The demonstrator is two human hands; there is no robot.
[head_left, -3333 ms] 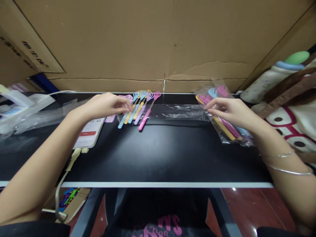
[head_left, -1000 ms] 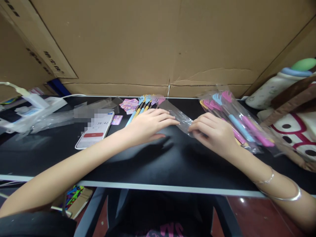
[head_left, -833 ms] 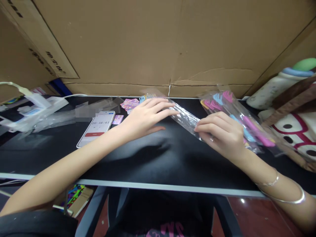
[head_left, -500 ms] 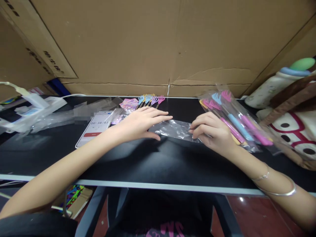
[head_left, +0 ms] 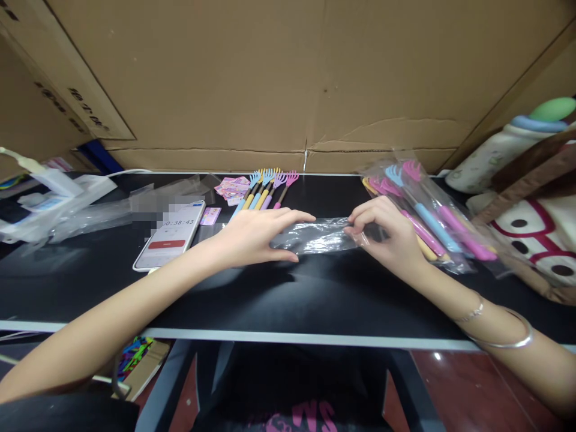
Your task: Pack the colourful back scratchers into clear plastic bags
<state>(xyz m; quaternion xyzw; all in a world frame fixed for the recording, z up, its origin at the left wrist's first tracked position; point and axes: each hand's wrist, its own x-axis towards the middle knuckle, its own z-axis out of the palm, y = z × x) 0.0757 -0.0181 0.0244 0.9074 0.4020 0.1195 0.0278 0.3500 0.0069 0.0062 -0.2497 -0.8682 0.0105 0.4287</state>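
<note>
The clear plastic bag point(head_left: 321, 235) lies lengthwise at the centre of the frame, just above the black tabletop point(head_left: 324, 306) or on it; the view does not settle which. Its surface is creased and reflective.

Right hand point(head_left: 382, 231), right of centre: thumb and fingertips are closed together on the right end of the bag. Left hand point(head_left: 261, 234), left of centre: palm down, fingers extended, thumb spread well apart from them. It covers the left portion of the bag, with part of the film showing between thumb and index finger; contact pressure under the palm cannot be determined.

Directly above the left hand, loose back scratchers point(head_left: 255, 200) with blue, yellow, purple and pink claw heads lie side by side, heads toward the top of the frame. Printed cards point(head_left: 233, 189) are stacked beside them on the left; a single card point(head_left: 210, 216) lies below that stack, next to the smartphone point(head_left: 172, 237), whose screen displays a timer.

Right of the right hand, bagged back scratchers point(head_left: 429, 219) lie diagonally in transparent film. A white bottle point(head_left: 490, 153) with a green top leans at upper right, above a cartoon-face bag point(head_left: 535, 240). At far left, a power strip point(head_left: 67, 195) sits beside crumpled plastic film point(head_left: 112, 207). A cardboard panel point(head_left: 234, 84) fills the top.
</note>
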